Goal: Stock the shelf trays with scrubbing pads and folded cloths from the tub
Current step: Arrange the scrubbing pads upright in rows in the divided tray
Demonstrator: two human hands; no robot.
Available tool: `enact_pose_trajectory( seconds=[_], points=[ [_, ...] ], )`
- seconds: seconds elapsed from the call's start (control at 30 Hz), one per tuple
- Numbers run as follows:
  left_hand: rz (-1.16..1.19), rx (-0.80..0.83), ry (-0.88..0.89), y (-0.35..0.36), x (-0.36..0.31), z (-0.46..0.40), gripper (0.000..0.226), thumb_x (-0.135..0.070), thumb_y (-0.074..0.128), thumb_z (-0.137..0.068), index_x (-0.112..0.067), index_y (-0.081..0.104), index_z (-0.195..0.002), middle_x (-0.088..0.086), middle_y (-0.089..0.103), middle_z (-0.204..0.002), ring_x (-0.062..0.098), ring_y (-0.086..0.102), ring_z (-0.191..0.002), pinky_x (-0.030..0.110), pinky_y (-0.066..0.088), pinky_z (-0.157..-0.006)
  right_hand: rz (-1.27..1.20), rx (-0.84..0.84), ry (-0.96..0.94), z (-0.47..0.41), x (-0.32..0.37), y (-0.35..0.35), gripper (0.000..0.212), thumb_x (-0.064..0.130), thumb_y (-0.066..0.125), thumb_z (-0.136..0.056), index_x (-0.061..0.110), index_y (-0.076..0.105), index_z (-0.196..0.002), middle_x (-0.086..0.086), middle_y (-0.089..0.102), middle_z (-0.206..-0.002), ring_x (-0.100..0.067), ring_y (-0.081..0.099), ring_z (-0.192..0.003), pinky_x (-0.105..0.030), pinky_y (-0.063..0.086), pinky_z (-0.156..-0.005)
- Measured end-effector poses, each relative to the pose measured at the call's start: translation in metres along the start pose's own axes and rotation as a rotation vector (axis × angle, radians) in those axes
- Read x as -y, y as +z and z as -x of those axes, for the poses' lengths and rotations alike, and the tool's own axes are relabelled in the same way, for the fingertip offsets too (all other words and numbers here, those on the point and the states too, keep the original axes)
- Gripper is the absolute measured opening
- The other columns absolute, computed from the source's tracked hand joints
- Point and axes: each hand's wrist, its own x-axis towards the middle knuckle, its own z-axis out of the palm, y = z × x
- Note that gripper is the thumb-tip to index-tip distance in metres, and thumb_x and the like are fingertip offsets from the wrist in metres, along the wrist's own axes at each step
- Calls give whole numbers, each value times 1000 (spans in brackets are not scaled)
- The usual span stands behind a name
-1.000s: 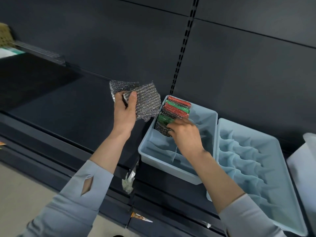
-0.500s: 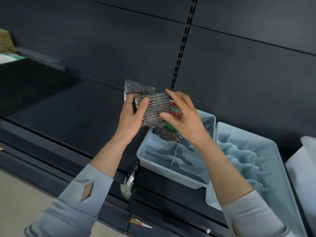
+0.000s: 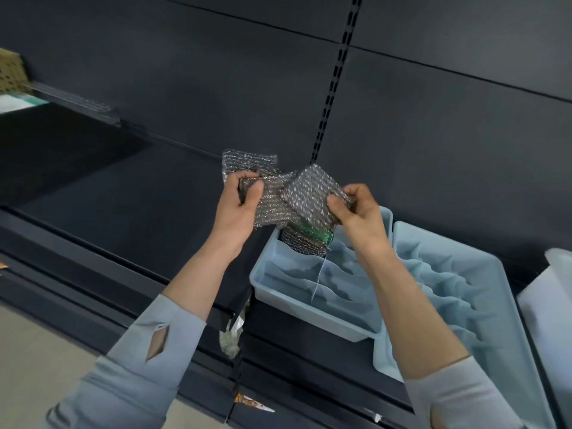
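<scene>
Both hands hold silver mesh scrubbing pads above the shelf. My left hand [image 3: 238,209] grips a small stack of silver pads [image 3: 247,164]. My right hand [image 3: 356,209] pinches one silver pad [image 3: 309,193] by its right edge, partly overlapping the stack. Just below them a light blue divided tray [image 3: 309,301] sits on the dark shelf. Its far left slot holds upright pads, silver and green [image 3: 315,233], partly hidden by my hands. A second light blue tray [image 3: 483,305] with wavy dividers stands to its right.
The dark shelf [image 3: 123,205] stretches left of the trays, with a dark back panel and slotted upright [image 3: 331,94] behind. A white tub's edge [image 3: 554,298] shows at far right. A crumpled wrapper [image 3: 230,335] hangs at the shelf front.
My right hand left the pads in the tray, rose to the stack in my left hand and has pulled one silver pad off to the right.
</scene>
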Motion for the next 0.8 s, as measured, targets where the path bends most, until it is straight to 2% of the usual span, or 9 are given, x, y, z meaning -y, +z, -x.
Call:
enact_pose_trajectory(
  seconds=[0.07, 0.17, 0.27, 0.33, 0.43, 0.53, 0.67, 0.73, 0.8],
  points=[
    [55, -93, -17, -4, 2, -3, 17, -28, 53, -99, -23, 54, -115, -14, 53, -93, -4, 49, -81, 14, 38, -75, 36, 97, 22, 8, -5, -10, 20, 25, 74, -78, 32, 55, -81, 5, 57, -82, -14, 50, -76, -35, 42, -76],
    [113, -170, -36, -10, 5, -8, 14, -28, 52, -100, -23, 53, -112, -13, 53, -92, -2, 48, -80, 16, 40, -78, 432, 241, -59, 23, -12, -16, 25, 20, 78, -77, 30, 56, -85, 15, 63, -84, -9, 60, -83, -23, 42, -78],
    [123, -173, -28, -10, 7, -10, 11, -28, 52, -100, -23, 53, -110, -11, 52, -89, 1, 47, -78, 20, 43, -80, 666, 211, -248, 31, -15, -3, 28, 25, 79, -76, 25, 55, -90, 12, 65, -85, -11, 64, -80, -24, 47, -78],
    [124, -158, -26, -8, 7, -10, 10, -27, 52, -100, -24, 52, -109, -9, 51, -88, 2, 47, -77, 23, 44, -81, 847, 150, -417, 33, -19, 5, 29, 27, 79, -76, 23, 54, -89, 9, 63, -78, -14, 62, -70, -25, 46, -69],
    [85, -148, -18, -5, 6, -8, 12, -28, 51, -100, -23, 51, -111, -10, 46, -83, -5, 42, -66, 14, 40, -72, 1040, 135, -542, 37, -28, 12, 26, 25, 79, -75, 18, 57, -86, 4, 62, -80, -18, 59, -74, -28, 48, -62],
    [50, -147, -1, -4, 4, -4, 14, -28, 50, -100, -21, 51, -113, -11, 44, -82, -9, 43, -63, 9, 38, -68, 1133, 145, -574, 39, -34, 18, 18, 18, 76, -78, 12, 60, -85, -3, 64, -84, -26, 61, -79, -33, 49, -61],
    [33, -139, 10, -6, 4, -1, 13, -27, 51, -100, -22, 50, -112, -13, 45, -84, -13, 43, -63, 6, 38, -66, 1117, 22, -617, 35, -34, 21, 19, 7, 76, -72, 10, 57, -76, -5, 62, -70, -26, 59, -62, -33, 47, -48],
    [31, -134, 17, -6, 3, 0, 13, -26, 51, -100, -21, 50, -112, -12, 43, -81, -13, 42, -60, 5, 37, -64, 1151, 32, -621, 37, -37, 23, 23, 3, 79, -65, 9, 58, -73, -6, 61, -67, -26, 58, -59, -33, 48, -44],
    [31, -127, 31, -6, 1, 1, 13, -24, 50, -101, -20, 50, -112, -11, 42, -79, -13, 42, -58, 4, 37, -62, 1185, 78, -613, 38, -39, 23, 25, 5, 83, -61, 9, 60, -70, -5, 60, -67, -26, 59, -66, -35, 50, -41]
  ],
)
